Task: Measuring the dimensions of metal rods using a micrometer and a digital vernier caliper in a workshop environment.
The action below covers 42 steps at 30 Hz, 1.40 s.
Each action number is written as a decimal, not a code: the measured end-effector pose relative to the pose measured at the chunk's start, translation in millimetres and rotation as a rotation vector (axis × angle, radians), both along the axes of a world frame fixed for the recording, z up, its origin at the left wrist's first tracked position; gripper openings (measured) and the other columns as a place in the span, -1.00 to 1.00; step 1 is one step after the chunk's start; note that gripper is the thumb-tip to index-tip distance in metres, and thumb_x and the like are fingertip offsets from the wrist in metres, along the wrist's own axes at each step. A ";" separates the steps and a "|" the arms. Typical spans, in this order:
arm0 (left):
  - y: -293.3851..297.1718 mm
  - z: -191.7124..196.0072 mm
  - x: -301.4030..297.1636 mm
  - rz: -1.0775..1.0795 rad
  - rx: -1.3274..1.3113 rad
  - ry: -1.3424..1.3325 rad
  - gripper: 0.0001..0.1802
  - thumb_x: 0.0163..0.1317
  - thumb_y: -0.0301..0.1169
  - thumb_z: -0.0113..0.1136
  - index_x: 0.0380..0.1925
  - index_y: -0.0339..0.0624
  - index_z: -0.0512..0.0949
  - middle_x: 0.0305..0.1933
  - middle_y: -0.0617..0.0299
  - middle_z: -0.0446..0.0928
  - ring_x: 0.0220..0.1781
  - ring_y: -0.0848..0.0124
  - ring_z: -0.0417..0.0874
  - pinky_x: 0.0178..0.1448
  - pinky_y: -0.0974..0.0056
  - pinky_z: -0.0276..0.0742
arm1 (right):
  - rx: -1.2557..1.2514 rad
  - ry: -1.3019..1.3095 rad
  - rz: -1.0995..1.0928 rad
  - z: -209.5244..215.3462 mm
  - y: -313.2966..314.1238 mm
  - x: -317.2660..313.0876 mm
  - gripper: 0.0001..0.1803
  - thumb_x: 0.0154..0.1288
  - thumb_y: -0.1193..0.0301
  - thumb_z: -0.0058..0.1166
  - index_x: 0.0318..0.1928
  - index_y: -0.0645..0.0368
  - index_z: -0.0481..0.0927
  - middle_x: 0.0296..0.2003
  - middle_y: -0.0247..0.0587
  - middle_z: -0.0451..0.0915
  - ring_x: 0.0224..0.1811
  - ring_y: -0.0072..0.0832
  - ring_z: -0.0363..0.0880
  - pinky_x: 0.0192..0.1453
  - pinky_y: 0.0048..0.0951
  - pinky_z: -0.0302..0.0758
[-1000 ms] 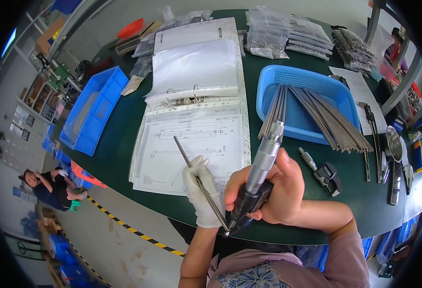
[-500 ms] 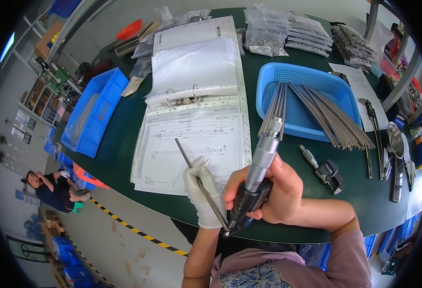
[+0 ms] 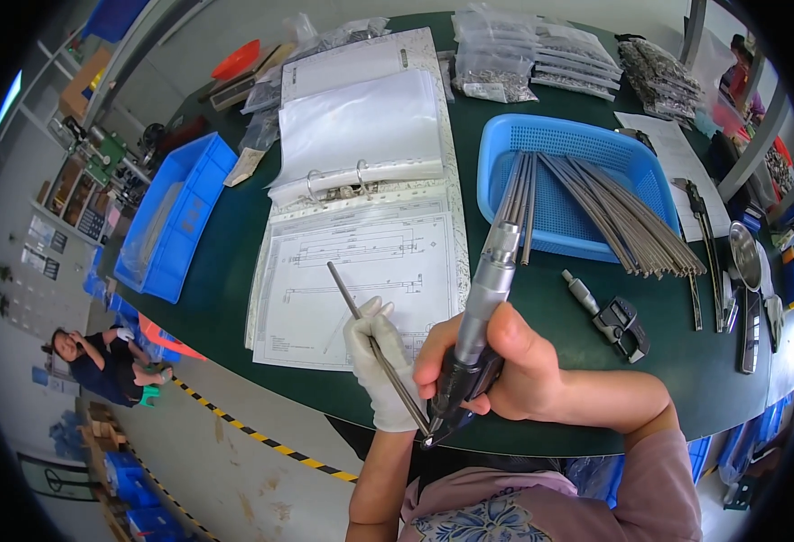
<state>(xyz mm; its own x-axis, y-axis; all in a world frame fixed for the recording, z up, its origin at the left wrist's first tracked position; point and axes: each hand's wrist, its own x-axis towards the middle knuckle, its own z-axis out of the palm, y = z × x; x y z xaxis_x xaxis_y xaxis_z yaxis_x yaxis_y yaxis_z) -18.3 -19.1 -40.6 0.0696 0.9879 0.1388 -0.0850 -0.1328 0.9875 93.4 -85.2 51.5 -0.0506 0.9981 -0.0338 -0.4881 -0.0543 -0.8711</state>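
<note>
My left hand (image 3: 383,370), in a white glove, grips a thin metal rod (image 3: 347,294) that slants down toward me. Bare, my right hand (image 3: 514,370) is wrapped round a digital micrometer (image 3: 478,316) with a silver thimble and black body. The rod's near end sits at the micrometer's jaw, close to my body; whether both measuring faces touch it I cannot tell. Under the rod's far end lies an open ring binder with a technical drawing (image 3: 361,307). A second micrometer (image 3: 609,316) rests on the table to the right of my right hand.
A blue perforated basket (image 3: 492,144) holds many similar rods (image 3: 613,217), their ends over its near rim. Calipers (image 3: 699,217) and a metal scoop-like dish (image 3: 744,257) lie at the right. A blue bin (image 3: 176,217) stands left; bagged parts (image 3: 496,59) line the back. A person (image 3: 103,361) sits beyond the table.
The right fingers and thumb have shifted slightly on the micrometer's thimble. The rod stays at its jaw in the left hand. The whole view has moved a little.
</note>
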 end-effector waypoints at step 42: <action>2.1 -3.4 -2.4 -0.015 -0.015 -0.018 -0.86 0.27 -0.40 -0.18 -0.38 -0.26 0.27 -0.12 0.24 0.34 -0.43 0.68 0.22 -0.33 0.52 0.25 | 0.118 0.123 0.007 -10.6 1.6 3.2 -0.25 0.03 -0.20 -0.14 -0.42 0.41 0.50 -0.51 -0.03 0.51 -0.77 -0.60 0.31 -0.76 -0.70 0.15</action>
<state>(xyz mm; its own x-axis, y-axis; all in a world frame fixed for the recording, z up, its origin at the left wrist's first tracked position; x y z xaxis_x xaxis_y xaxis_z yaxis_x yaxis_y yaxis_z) -20.7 -17.0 -44.0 0.0823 0.9887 0.1253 -0.1045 -0.1164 0.9877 96.6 -83.6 40.9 -0.0537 0.9945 0.0901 -0.5917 0.0410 -0.8051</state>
